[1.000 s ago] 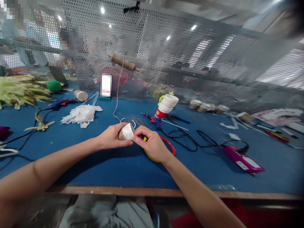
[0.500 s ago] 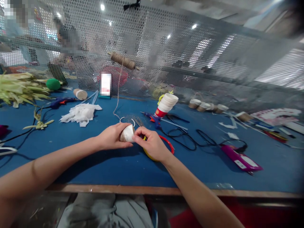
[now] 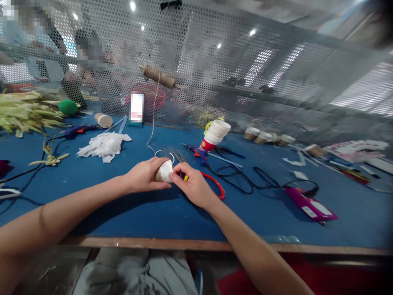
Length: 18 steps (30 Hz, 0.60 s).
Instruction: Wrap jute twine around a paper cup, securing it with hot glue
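In the head view, a small paper cup (image 3: 166, 171), white at one end and wrapped in brown twine lower down, lies tilted over the blue table. My left hand (image 3: 146, 175) wraps round its twine-covered side. The thumb and fingers of my right hand (image 3: 194, 185) pinch the white end at its right edge. Scissors with red and yellow handles (image 3: 218, 186) lie partly hidden under my right hand. A strand of twine (image 3: 153, 119) hangs from a twine roll (image 3: 159, 77) down to the table just behind the cup.
Behind my right hand are a blue glue gun (image 3: 201, 155) and a leaning stack of paper cups (image 3: 217, 132). White cloth scraps (image 3: 106, 145) lie to the left, a purple power strip (image 3: 310, 205) to the right. A perforated metal screen (image 3: 199, 53) rises behind the table.
My right hand has shifted slightly left along the cup's white end, which has turned a little. Less of the scissors' yellow handle shows now. My left hand keeps its hold.
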{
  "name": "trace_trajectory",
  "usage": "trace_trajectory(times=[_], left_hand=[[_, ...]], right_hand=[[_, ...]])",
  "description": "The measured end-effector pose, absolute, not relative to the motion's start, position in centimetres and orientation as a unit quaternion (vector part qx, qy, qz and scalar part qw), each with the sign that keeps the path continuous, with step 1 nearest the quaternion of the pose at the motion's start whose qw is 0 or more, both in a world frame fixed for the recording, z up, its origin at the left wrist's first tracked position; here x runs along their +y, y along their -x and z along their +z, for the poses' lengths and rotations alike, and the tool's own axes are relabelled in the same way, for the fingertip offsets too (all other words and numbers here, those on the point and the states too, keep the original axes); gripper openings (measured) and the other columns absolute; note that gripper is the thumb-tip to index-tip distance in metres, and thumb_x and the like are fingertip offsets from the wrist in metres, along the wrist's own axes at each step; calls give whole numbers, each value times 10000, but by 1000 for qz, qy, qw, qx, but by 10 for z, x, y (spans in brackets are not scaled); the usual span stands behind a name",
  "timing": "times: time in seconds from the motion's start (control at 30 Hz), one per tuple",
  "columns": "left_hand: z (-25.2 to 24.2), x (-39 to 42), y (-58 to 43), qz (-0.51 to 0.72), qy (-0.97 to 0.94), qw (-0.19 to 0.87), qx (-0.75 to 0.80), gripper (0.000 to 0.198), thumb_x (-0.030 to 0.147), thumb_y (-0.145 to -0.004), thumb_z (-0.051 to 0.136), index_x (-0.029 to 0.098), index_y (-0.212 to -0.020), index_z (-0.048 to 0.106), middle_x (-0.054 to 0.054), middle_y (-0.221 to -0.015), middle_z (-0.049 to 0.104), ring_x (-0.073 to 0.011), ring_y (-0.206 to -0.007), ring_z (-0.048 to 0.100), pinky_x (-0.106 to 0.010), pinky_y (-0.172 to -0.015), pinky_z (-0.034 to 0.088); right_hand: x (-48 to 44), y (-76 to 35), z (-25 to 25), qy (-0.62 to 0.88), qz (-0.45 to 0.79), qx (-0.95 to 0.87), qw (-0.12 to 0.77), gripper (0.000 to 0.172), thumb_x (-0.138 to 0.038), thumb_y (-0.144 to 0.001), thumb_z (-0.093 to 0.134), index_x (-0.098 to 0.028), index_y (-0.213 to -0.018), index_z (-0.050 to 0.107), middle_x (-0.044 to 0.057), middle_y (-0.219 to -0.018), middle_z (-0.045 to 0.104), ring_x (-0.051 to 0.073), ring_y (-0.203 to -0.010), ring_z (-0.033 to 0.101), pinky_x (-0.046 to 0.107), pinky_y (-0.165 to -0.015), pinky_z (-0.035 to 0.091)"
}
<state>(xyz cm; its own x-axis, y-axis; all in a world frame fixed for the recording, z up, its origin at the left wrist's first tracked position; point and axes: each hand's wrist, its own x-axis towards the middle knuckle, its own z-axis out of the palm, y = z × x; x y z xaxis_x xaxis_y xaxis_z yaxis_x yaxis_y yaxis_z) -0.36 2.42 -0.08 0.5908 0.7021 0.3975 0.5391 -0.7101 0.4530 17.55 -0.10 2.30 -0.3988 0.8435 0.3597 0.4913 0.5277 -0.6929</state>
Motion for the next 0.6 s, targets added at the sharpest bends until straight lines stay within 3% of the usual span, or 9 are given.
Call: trace_trajectory(times=[0.17, 0.4, 0.5, 0.6], left_hand=[[1, 22, 0, 272, -883, 126, 361, 657, 504, -693, 547, 102, -1188, 388, -150, -1024, 552, -253, -887, 565, -372, -742, 466], [6, 21, -1, 308, -867, 170, 353, 643, 485, -673, 579, 93, -1157, 420, -151, -1046, 563, -245, -933, 549, -359, -795, 440], [9, 20, 1, 307, -850, 220, 367, 609, 483, -672, 576, 85, -1117, 454, -126, -987, 586, -222, -874, 562, -324, -749, 448], [12, 18, 2, 304, -837, 257, 376, 572, 501, -681, 558, 101, -1082, 480, -82, -909, 597, -189, -791, 564, -285, -689, 446]], right_hand=[[-2, -175, 19, 404, 220, -794, 398, 163, -251, -764, 517, -184, -622, 472, -8, -641, 466, 118, -632, 438, 257, -614, 365], [0, -179, 18, 394, 224, -758, 469, 148, -277, -791, 507, -193, -669, 509, -1, -682, 517, 121, -663, 488, 257, -639, 391], [0, -180, 20, 384, 209, -774, 458, 192, -274, -841, 415, -198, -716, 539, 19, -731, 546, 132, -713, 507, 271, -674, 399], [-1, -178, 21, 358, 168, -812, 430, 116, -247, -797, 496, -206, -691, 521, 14, -702, 534, 146, -732, 489, 286, -683, 398]])
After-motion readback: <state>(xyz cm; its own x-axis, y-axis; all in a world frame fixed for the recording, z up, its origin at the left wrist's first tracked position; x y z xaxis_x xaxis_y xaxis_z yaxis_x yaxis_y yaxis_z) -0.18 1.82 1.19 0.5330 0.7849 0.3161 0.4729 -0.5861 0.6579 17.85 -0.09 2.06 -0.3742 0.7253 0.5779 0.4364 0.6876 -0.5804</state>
